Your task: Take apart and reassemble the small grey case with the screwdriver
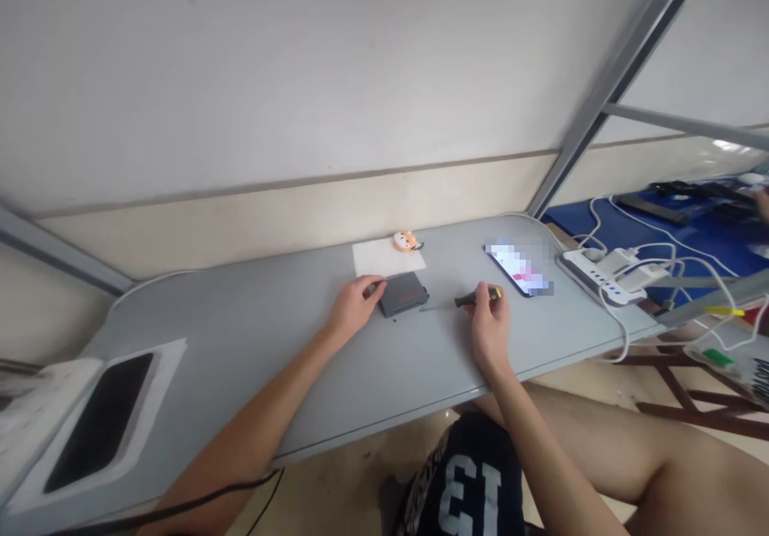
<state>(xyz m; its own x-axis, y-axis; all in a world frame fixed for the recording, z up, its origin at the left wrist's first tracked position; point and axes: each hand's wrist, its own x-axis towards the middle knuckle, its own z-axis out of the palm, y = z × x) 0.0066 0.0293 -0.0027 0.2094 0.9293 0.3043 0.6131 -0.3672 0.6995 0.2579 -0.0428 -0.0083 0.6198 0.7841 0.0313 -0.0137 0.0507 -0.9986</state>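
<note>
My left hand [354, 310] grips the left side of a small dark grey box [404, 294], which rests on the grey table. Reddish print shows on the box's top, and slots run along its front edge. In my right hand [489, 328] is a screwdriver [467, 300] with a black and yellow handle. Its thin shaft points left toward the box's right front corner; whether the tip touches the box I cannot tell. A tiny dark bit [395, 320], perhaps a screw, lies just in front of the box.
Behind the box lies a white sheet [376, 259] with an orange-and-white animal-faced trinket [405, 241]. To the right are a lit phone [520, 269] and a power strip [601, 278] with white cables. A black tablet-like slab [102, 420] lies at left. Metal posts [577, 147] frame the table.
</note>
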